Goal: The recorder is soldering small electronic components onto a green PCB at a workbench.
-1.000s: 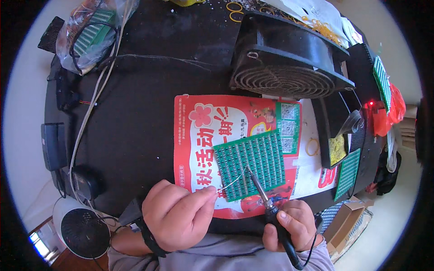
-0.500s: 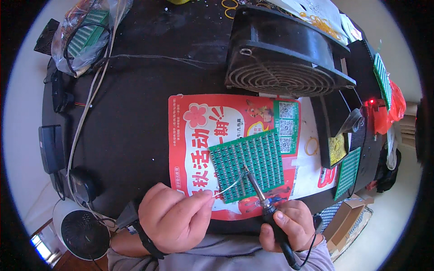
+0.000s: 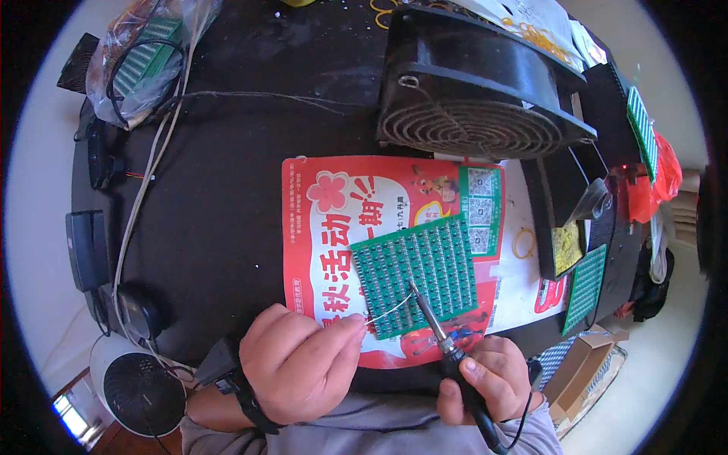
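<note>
A green circuit board [image 3: 425, 262], covered with rows of small parts, lies at a slant on a red and white printed sheet [image 3: 307, 197]. My right hand [image 3: 489, 379] is closed around the black handle of a soldering iron [image 3: 436, 326], whose tip meets the board near its middle. Between thumb and fingertips, my left hand [image 3: 307, 360] pinches a thin strand of solder wire [image 3: 390, 312]. The strand's far end reaches the iron's tip. Whether the tip touches a part or only the board's surface is too small to tell.
A large black fan [image 3: 478, 91] stands behind the board. To the right are a yellow sponge [image 3: 567, 248] in a black holder and another green board [image 3: 585, 292]. Bagged boards [image 3: 152, 57] sit at the far left, near a pale cable [image 3: 140, 201] running down the table.
My left hand has shifted slightly right, bringing the solder wire along. The iron's tip stays at nearly the same spot on the board. A red light at the right has dimmed.
</note>
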### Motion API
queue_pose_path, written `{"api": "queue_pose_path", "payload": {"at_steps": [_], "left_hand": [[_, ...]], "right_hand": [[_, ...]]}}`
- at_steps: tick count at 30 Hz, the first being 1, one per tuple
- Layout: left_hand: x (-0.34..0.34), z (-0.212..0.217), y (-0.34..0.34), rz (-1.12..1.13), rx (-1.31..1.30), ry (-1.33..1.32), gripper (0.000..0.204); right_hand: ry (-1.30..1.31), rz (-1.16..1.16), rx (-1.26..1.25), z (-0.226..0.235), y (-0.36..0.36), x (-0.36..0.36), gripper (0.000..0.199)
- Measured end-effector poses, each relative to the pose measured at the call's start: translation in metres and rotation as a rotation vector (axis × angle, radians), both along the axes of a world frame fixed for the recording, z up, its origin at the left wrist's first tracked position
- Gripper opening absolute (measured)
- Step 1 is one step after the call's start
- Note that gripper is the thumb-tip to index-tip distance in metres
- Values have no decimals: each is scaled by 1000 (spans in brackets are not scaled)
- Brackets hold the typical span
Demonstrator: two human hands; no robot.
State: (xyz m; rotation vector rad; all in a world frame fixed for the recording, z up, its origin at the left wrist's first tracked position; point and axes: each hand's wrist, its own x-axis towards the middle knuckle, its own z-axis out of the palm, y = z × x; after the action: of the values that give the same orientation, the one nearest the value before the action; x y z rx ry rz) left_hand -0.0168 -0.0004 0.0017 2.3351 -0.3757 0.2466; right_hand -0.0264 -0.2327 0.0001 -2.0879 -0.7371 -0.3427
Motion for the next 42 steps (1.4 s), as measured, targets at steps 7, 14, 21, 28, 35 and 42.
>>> {"api": "queue_pose_path", "payload": {"at_steps": [7,14,21,28,35,42], "left_hand": [[-1,7,0,-39,14,31,26],[0,4,-2,-77,10,2,26],[0,4,-3,-64,19,-20,25],[0,2,-4,-75,18,-19,24],[1,2,-3,-82,40,-22,25],[0,3,-4,-105,54,-18,24]], "right_hand": [[-21,11,27,-2,-3,-3,28],[9,-3,1,-1,-5,-8,30],[26,23,-13,-2,-3,-5,32],[25,11,6,-4,-6,-11,32],[30,20,26,-6,-6,-10,31],[21,13,39,-5,-8,-12,30]]}}
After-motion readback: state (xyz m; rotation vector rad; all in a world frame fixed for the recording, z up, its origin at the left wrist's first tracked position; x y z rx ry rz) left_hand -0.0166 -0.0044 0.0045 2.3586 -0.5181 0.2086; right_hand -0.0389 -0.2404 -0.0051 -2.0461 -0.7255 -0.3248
